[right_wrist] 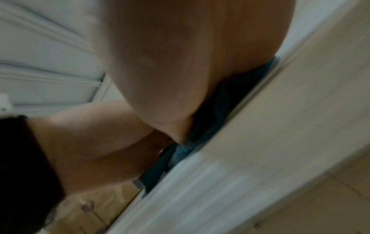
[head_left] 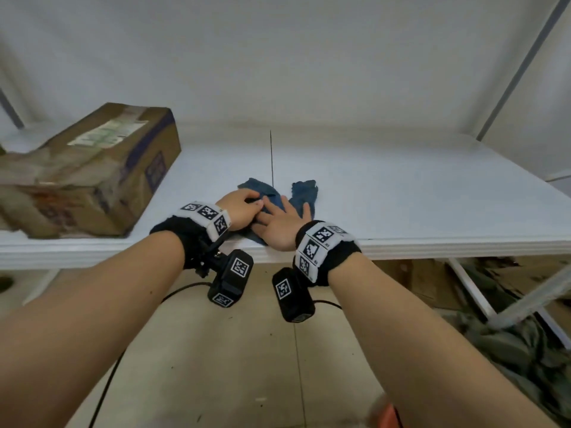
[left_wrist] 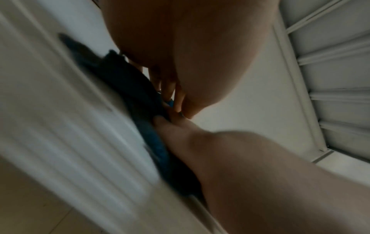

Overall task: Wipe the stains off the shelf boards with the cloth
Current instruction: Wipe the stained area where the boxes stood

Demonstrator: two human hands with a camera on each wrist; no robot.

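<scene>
A crumpled blue cloth lies near the front edge of the white shelf board. My left hand rests on the cloth's left part with its fingers curled into a fold of it. Touching it on the right, my right hand lies flat on the cloth with fingers spread. The left wrist view shows the cloth dark under both hands. In the right wrist view the cloth sits under the palm, at the board's edge. No stain is visible on the board.
A worn cardboard box stands on the shelf's left part, close to my left hand. A thin dark seam runs back across the board. Metal posts rise at right. Cardboard and green fabric lie under the shelf; a cable crosses the floor.
</scene>
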